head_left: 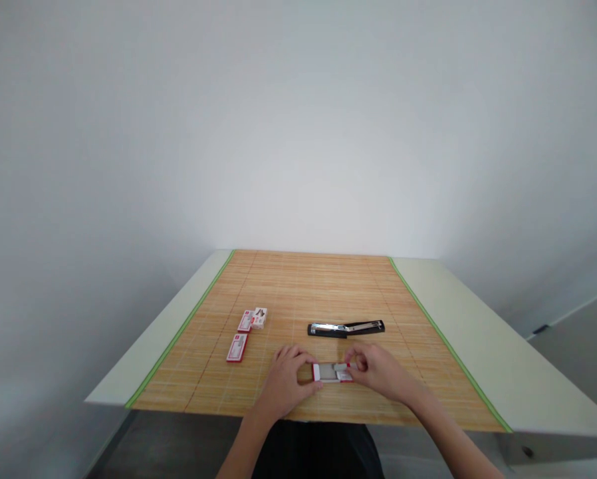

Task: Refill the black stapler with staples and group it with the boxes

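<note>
Pale walls (298, 133) stand around a white worktop (478, 332) with a bamboo mat (303, 286) across its middle. Left hand (287, 377) and right hand (377, 370) are near the front edge, an unfolded black stapler (328, 329) beyond; the left grasps the left end of an open box (326, 372) between them, the right pinches a grey strip (340, 366) at its right end

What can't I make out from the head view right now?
All in the head view:
- Grey piece: its right end is hidden by the fingers of the right hand.
- Box between the hands: too small to tell its contents.
- Stapler: too small to tell if loaded.
- Boxes at left: fine print unreadably small.
- Right forearm: cut off by the bottom edge.
</note>
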The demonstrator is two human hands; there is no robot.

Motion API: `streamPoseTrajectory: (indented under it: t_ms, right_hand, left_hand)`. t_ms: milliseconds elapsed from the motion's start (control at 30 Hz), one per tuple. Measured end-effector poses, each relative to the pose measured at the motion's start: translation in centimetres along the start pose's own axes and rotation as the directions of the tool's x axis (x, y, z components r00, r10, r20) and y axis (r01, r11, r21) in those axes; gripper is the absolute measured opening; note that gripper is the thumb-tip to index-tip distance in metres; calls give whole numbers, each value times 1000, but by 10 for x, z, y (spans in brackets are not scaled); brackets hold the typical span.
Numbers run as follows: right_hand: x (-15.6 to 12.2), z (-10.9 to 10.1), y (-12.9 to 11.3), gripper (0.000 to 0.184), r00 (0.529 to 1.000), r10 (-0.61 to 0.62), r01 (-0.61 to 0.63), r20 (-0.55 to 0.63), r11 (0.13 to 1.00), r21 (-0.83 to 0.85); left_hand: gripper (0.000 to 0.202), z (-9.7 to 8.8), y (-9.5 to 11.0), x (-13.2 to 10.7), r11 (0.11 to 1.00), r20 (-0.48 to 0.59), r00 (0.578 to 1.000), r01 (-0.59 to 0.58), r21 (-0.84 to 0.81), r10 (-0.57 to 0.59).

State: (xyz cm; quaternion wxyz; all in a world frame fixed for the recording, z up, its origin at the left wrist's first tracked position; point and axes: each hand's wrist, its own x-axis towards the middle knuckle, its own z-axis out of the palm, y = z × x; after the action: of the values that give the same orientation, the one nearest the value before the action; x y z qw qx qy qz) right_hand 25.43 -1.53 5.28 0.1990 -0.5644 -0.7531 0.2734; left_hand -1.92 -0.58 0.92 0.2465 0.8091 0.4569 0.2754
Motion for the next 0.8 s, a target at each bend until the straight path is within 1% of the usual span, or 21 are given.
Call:
streamPoseTrajectory:
  t_ms: [33, 133, 200, 300, 367, 400, 467, 533, 567, 700, 800]
  right_hand:
    - [-4, 2, 5, 15, 1000, 14, -14, -3, 999, 45]
    - [-12, 10, 15, 16, 999, 42, -40, -13, 995, 92]
    - [-16, 11, 19, 20, 997, 66, -62, -25, 988, 141]
    - [-23, 8, 26, 40, 992, 128, -119, -18, 959, 258]
    - [-28, 3, 32, 52, 987, 157, -148, -9, 945, 291]
    - [-30, 1, 35, 52, 987, 161, -153, -6, 947, 282]
    - [-32, -1, 36, 44, 990, 138, -134, -2, 964, 231]
    - [-31, 0, 32, 34, 995, 98, -97, 8, 978, 183]
    - [-30, 2, 28, 32, 997, 80, -81, 15, 983, 166]
    - [-22, 13, 11, 28, 997, 78, -79, 12, 991, 107]
    - [-17, 17, 9, 29, 998, 64, -65, 13, 995, 69]
  left_hand:
    - [36, 0, 0, 0, 1000, 0, 1000, 2, 1, -2]
    - [35, 0, 1, 0, 1000, 6, 1000, 6, 4, -6]
    - [39, -2, 0, 0, 1000, 17, 1000, 2, -2, -2]
    - [46, -6, -6, -1, 999, 35, 999, 0, -36, 1]
    - [43, -9, -11, -2, 998, 48, 999, 12, -60, -9]
    - [40, -10, -13, -1, 998, 55, 998, 19, -65, -15]
    - [35, -10, -14, 1, 998, 66, 997, 29, -61, -25]
    - [33, -7, -13, 4, 998, 69, 997, 25, -50, -22]
    - [33, -5, -11, 7, 999, 68, 998, 19, -47, -16]
    - [33, 7, -4, 13, 998, 59, 998, -3, -56, 6]
    - [33, 12, -5, 13, 997, 51, 998, -17, -76, 21]
